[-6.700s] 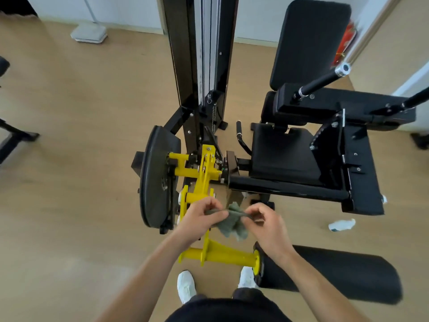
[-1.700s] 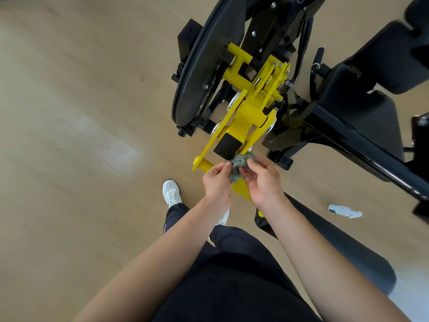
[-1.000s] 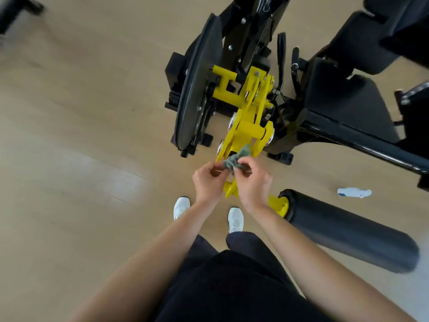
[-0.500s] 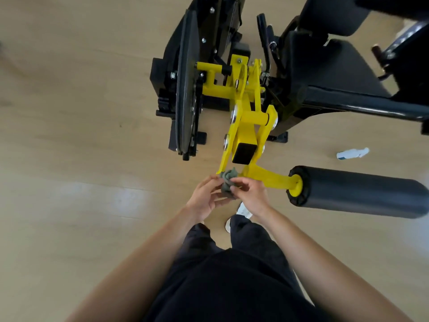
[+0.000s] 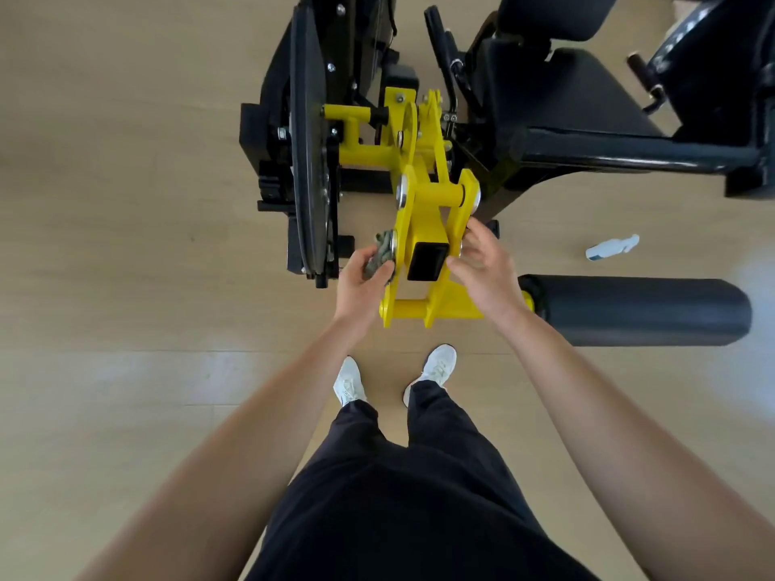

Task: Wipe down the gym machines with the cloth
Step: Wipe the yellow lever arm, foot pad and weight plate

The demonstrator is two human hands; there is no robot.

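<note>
I logged the black gym machine (image 5: 587, 148) across the top, its padded roller (image 5: 637, 312) at right. Yellow lever arm (image 5: 427, 211) central. Left hand (image 5: 362, 283) gripped the bunched grey cloth (image 5: 379, 255) against the arm's left side. Right hand (image 5: 482, 270), fingers loosely spread, touched its right side. Spray bottle (image 5: 610, 247) lay on the floor, apart.

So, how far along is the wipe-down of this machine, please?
Nothing shows as finished; wiped surfaces look no different. In hand: the left hand holds the cloth against the left side of the yellow arm while the right hand touches its right. The roller pad and seat seem left to do.
</note>
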